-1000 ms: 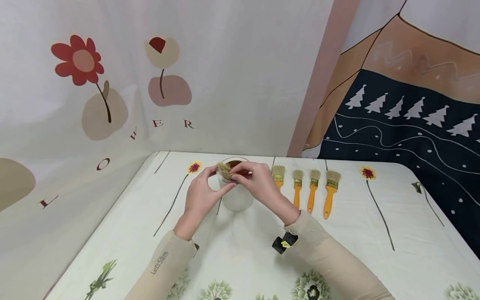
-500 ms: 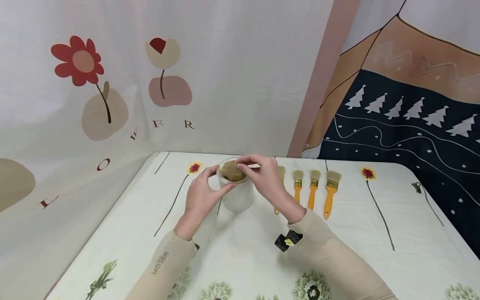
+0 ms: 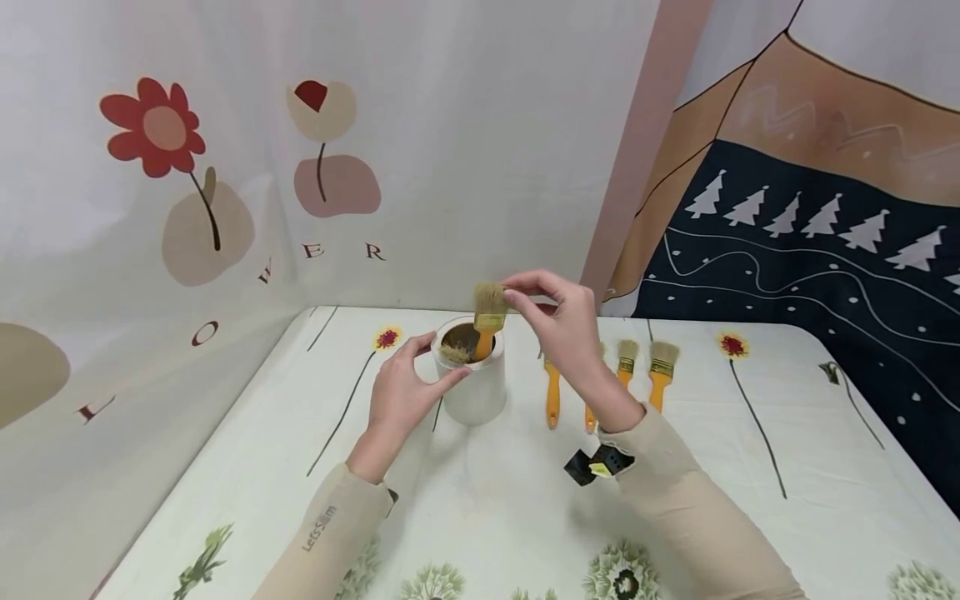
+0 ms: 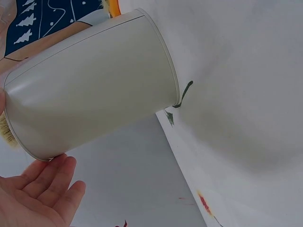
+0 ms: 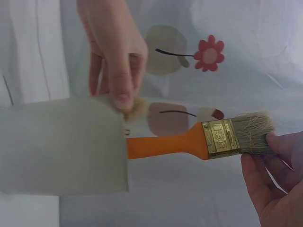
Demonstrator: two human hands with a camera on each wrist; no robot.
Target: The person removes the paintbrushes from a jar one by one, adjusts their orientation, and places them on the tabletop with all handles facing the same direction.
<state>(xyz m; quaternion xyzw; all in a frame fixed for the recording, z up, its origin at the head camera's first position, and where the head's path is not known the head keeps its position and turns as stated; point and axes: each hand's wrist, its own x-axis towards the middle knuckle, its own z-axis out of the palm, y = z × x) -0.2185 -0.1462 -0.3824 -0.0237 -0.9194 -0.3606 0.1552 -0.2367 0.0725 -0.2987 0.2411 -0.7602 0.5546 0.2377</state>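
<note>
A paintbrush (image 3: 489, 310) with an orange handle and a gold metal band stands bristles up, its lower handle inside the white cylindrical container (image 3: 477, 398). My right hand (image 3: 558, 321) pinches it by the bristles, between thumb and fingers, as the right wrist view also shows. On the container's left, my left hand (image 3: 401, 392) holds the rim, thumb in front and fingers behind. Another brush's bristles (image 3: 454, 353) poke up inside the rim near those fingers. In the left wrist view the container's smooth wall (image 4: 94, 90) fills much of the frame, beside my fingers (image 4: 61, 189).
Several more orange-handled brushes lie in a row right of the container, among them one at the near end (image 3: 552, 398) and a wider one (image 3: 662, 371). My right forearm passes over part of the row. A flower-printed cloth (image 3: 480, 500) covers the table; printed curtains (image 3: 480, 167) hang behind.
My right hand has risen and moved right, drawing the paintbrush up so its band and part of the handle now show above the rim. My left hand stays at the container.
</note>
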